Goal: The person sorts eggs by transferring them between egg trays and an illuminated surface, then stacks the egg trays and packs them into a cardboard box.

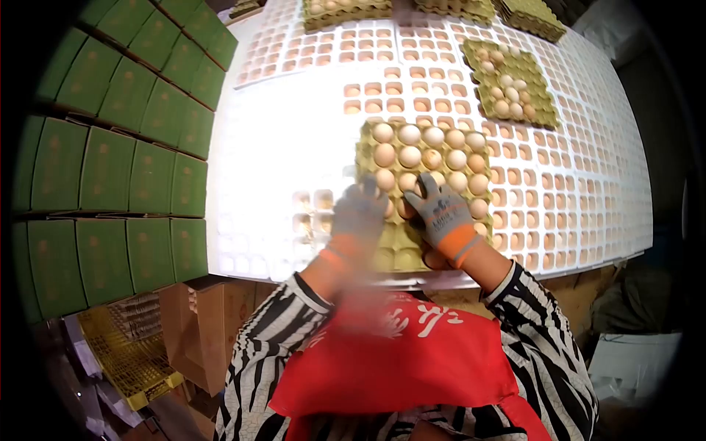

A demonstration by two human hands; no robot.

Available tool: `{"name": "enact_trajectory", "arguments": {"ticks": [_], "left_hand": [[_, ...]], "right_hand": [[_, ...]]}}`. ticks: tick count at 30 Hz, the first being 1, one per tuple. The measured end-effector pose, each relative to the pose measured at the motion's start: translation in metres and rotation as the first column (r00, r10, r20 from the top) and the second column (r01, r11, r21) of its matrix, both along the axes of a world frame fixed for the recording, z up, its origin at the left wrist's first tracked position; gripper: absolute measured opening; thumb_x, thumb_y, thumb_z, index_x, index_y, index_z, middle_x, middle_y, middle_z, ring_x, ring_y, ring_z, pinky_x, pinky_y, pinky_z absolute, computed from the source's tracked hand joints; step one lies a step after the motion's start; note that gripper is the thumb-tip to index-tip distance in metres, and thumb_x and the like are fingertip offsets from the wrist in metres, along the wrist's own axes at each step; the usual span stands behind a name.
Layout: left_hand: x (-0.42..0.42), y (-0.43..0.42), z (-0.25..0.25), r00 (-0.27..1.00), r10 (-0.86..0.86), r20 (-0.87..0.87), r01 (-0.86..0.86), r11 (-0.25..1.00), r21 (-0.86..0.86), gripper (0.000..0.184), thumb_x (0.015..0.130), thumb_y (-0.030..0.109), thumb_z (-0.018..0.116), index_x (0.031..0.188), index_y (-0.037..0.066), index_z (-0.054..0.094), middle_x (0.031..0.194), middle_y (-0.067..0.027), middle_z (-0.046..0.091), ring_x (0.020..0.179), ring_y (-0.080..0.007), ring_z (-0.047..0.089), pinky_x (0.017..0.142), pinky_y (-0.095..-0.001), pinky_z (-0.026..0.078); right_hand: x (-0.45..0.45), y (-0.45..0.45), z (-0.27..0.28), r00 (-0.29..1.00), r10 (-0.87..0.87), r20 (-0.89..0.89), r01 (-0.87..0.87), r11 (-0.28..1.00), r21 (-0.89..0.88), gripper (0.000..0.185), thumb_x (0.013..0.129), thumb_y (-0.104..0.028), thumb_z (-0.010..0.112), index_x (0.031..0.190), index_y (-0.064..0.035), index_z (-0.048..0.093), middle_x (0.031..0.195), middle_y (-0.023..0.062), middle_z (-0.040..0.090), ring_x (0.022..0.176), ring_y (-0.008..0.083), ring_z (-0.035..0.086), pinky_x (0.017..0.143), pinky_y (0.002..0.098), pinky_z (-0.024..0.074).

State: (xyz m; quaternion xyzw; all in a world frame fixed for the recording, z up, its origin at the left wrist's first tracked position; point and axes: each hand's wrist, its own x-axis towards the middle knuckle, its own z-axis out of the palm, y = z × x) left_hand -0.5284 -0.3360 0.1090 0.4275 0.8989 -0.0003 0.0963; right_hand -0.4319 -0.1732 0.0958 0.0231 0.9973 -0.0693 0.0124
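A moulded pulp egg tray [397, 257] lies at the table's front edge, filled with eggs in its far rows and with bare cups at the near side. My right hand [446, 217], in a grey glove with an orange cuff, rests over the tray's middle. Its thumb and fingers curl around an egg [406, 209] among the others. My left hand [359, 214], gloved alike, is at the tray's left edge and smeared by motion. Whether it holds an egg cannot be made out. To its left, white foam inserts [257, 184] lie in strong glare, a few pockets showing.
White foam inserts with eggs in their pockets [581, 176] cover the table's right side. Another pulp tray [544, 95], partly filled, sits on them. More stacked trays [531, 16] stand at the back. Green boxes [107, 165] are stacked left; a yellow crate [136, 353] is below.
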Motion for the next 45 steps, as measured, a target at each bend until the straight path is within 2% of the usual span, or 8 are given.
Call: {"name": "enact_trajectory", "arguments": {"ticks": [7,14,24,27,28,34,37,45], "left_hand": [[-0.073,-0.091,-0.02,0.855,0.014,0.519,-0.416,0.618,0.668,0.049,0.072,0.018,0.085,0.117,0.006,0.068,0.121,-0.0124,0.06,0.109,-0.0272,0.06,0.095,-0.0388,0.05],[-0.283,-0.353,-0.164,0.312,0.342,0.886,-0.829,-0.358,0.43,0.03,0.095,0.033,0.064,0.104,0.005,0.067,0.076,0.0061,0.052,0.059,-0.006,0.045,0.05,-0.0215,0.034],[-0.317,-0.301,-0.162,-0.072,-0.809,0.584,-0.997,0.037,-0.071,0.042,0.104,0.041,0.044,0.125,0.006,0.057,0.113,-0.0062,0.067,0.097,-0.0218,0.065,0.092,-0.0342,0.053],[-0.318,-0.337,-0.221,0.509,-0.222,0.832,-0.852,0.007,0.523,0.053,0.102,0.04,0.043,0.138,0.002,0.048,0.134,-0.0149,0.057,0.117,-0.0248,0.058,0.099,-0.04,0.049],[-0.328,-0.341,-0.226,0.257,-0.418,0.872,-0.963,-0.188,0.194,0.051,0.103,0.033,0.047,0.141,0.0,0.043,0.134,-0.0177,0.056,0.117,-0.0227,0.058,0.093,-0.0382,0.052],[-0.372,-0.283,-0.135,0.709,0.19,0.679,-0.705,0.235,0.669,0.023,0.096,0.012,0.058,0.113,-0.003,0.062,0.078,0.0017,0.056,0.062,-0.0097,0.048,0.055,-0.0251,0.041],[-0.385,-0.173,-0.095,0.96,0.173,0.218,-0.275,0.459,0.845,0.037,0.079,0.005,0.079,0.113,0.0,0.065,0.11,-0.0098,0.063,0.098,-0.0216,0.063,0.082,-0.0327,0.052],[-0.419,-0.01,-0.121,0.968,0.25,0.006,-0.23,0.883,0.41,0.041,0.083,0.041,0.074,0.117,0.018,0.068,0.126,-0.0084,0.057,0.106,-0.027,0.064,0.086,-0.0388,0.054]], "right_hand": [[-0.006,0.008,0.021,0.976,-0.215,0.039,0.213,0.898,-0.384,0.047,0.073,-0.026,0.079,0.119,-0.0188,0.066,0.129,0.0126,0.057,0.108,0.0328,0.063,0.091,0.0408,0.0529],[-0.016,-0.034,0.033,0.737,-0.63,0.245,0.28,-0.045,-0.959,0.047,0.081,-0.009,0.065,0.126,-0.0019,0.059,0.106,0.0056,0.064,0.085,0.0118,0.06,0.072,0.027,0.0509],[-0.137,-0.086,0.032,0.777,-0.498,0.385,0.434,-0.02,-0.901,0.05,0.081,-0.007,0.072,0.129,-0.0037,0.058,0.106,0.0057,0.065,0.081,0.0101,0.063,0.067,0.0246,0.0526],[-0.206,-0.072,0.028,0.83,-0.438,0.346,0.433,0.114,-0.894,0.051,0.081,-0.007,0.078,0.128,-0.0039,0.058,0.117,0.0042,0.062,0.105,0.0121,0.061,0.084,0.0253,0.0533],[-0.227,-0.062,0.024,0.849,-0.405,0.341,0.423,0.132,-0.897,0.05,0.082,-0.006,0.078,0.128,-0.0041,0.058,0.118,0.0042,0.062,0.108,0.0126,0.06,0.087,0.0263,0.0533],[-0.337,0.007,-0.03,0.923,-0.372,0.095,0.345,0.696,-0.63,0.056,0.074,-0.031,0.082,0.123,-0.0121,0.063,0.119,0.0087,0.063,0.105,0.0244,0.064,0.092,0.0346,0.0517],[-0.381,0.011,-0.058,0.935,-0.356,0.009,0.333,0.864,-0.377,0.053,0.073,-0.043,0.078,0.119,-0.0191,0.065,0.13,0.0085,0.058,0.109,0.0316,0.063,0.094,0.0399,0.0506],[-0.411,0.021,-0.095,0.923,-0.383,-0.041,0.34,0.859,-0.382,0.042,0.082,-0.039,0.072,0.121,-0.0231,0.065,0.138,0.0111,0.053,0.114,0.0333,0.062,0.097,0.0416,0.0506]]}}
